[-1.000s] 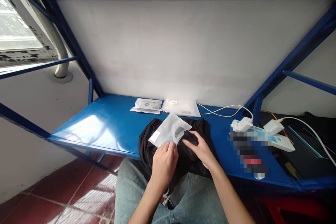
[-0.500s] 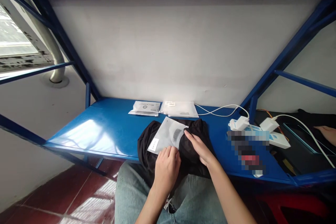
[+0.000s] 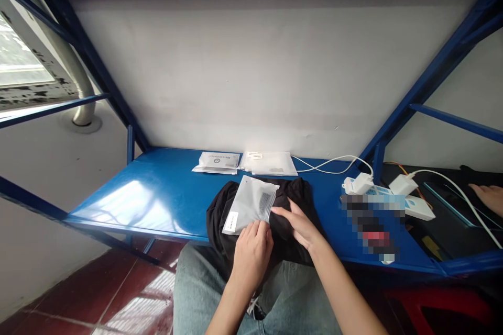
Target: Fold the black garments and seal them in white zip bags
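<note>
A frosted plastic bag (image 3: 250, 200) with a white label and printed text lies tilted over a bundle of black cloth (image 3: 220, 209) at the blue table's front edge. My left hand (image 3: 254, 245) has its fingers curled over the bag's lower right edge, gripping it. Beside the bag's right edge, my right hand (image 3: 301, 224) rests over the black cloth, its index finger stretched out to the bag and its fingers apart. The underside of both hands is hidden.
Along the back of the blue table (image 3: 157, 183) lie a printed pouch (image 3: 217, 162) and more frosted bags (image 3: 271, 163). A power strip (image 3: 418, 208) with chargers and white cables is at the right. Another person's hand (image 3: 489, 198) shows at the far right.
My right hand's thumb and index finger have moved off the bag's upper right corner and spread lower along its edge. The bag has turned slightly, and my left hand stays on it.
</note>
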Demonstrator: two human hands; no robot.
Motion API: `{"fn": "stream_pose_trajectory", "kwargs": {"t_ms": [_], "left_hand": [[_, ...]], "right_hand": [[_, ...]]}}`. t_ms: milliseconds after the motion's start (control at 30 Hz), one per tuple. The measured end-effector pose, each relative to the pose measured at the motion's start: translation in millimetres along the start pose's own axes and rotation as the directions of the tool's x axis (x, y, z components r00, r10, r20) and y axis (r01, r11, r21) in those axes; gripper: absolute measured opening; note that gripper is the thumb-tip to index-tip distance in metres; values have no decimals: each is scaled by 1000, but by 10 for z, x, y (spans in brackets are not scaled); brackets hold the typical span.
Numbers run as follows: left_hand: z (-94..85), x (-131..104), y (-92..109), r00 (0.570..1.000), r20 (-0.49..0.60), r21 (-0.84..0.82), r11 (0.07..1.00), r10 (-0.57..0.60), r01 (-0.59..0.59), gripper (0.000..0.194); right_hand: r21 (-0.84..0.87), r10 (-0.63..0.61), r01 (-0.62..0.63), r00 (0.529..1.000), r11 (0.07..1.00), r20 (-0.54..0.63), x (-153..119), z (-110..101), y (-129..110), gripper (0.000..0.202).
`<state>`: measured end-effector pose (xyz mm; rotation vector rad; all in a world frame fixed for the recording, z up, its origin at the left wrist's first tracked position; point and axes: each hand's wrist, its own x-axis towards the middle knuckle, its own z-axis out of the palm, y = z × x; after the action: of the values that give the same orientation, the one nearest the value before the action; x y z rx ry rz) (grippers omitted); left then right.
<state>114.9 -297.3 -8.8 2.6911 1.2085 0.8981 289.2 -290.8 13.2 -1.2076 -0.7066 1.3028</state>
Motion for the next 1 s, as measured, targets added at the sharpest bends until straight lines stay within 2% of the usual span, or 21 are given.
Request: {"fn": "stream_pose_trajectory", "kwargs": {"t_ms": [67, 167, 233, 333, 400, 500, 567, 667, 733, 833, 900, 1000], "left_hand": [[-20, 16, -17, 1000, 2, -2, 1000, -1, 1, 17], [-50, 44, -22, 1000, 9, 14, 1000, 1, -1, 16], [-56, 64, -13, 1000, 16, 17, 1000, 10, -11, 16], [-48, 85, -2, 1000, 17, -5, 1000, 23, -23, 14], [-47, 89, -12, 998, 45, -8, 999, 32, -32, 13], [-71, 98, -57, 992, 114, 18, 998, 58, -60, 14], [-105, 116, -94, 990, 131, 20, 998, 61, -64, 14], [-167, 160, -132, 992, 120, 10, 999, 36, -38, 12], [-205, 189, -141, 988, 140, 8, 998, 60, -62, 11], [-246, 217, -155, 967, 204, -7, 988, 153, -155, 12], [-261, 227, -177, 954, 233, -14, 981, 189, -191, 13], [-269, 245, -224, 945, 247, -13, 975, 217, -221, 14]], "right_hand": [[5, 14, -14, 1000, 1000, 11, 1, -38, -16, 60], [-22, -93, 91, 985, 996, -144, 40, -57, 23, 61], [1, -148, 151, 970, 989, -194, 52, 4, 90, 63], [169, -88, 108, 988, 980, -124, 50, 172, 192, 67], [244, -67, 100, 988, 964, -140, 62, 267, 226, 66], [148, -196, 239, 947, 960, -254, 101, 315, 212, 68], [88, -214, 234, 958, 968, -192, 121, 300, 177, 67], [208, -44, 43, 999, 977, -1, 153, 272, 136, 47], [304, -5, 6, 1000, 952, -4, 194, 265, 134, 34], [349, -47, 78, 994, 934, -99, 258, 261, 173, 32], [283, -87, 121, 988, 951, -130, 269, 248, 208, 39], [84, -147, 158, 980, 984, -132, 247, 227, 222, 49]]}}
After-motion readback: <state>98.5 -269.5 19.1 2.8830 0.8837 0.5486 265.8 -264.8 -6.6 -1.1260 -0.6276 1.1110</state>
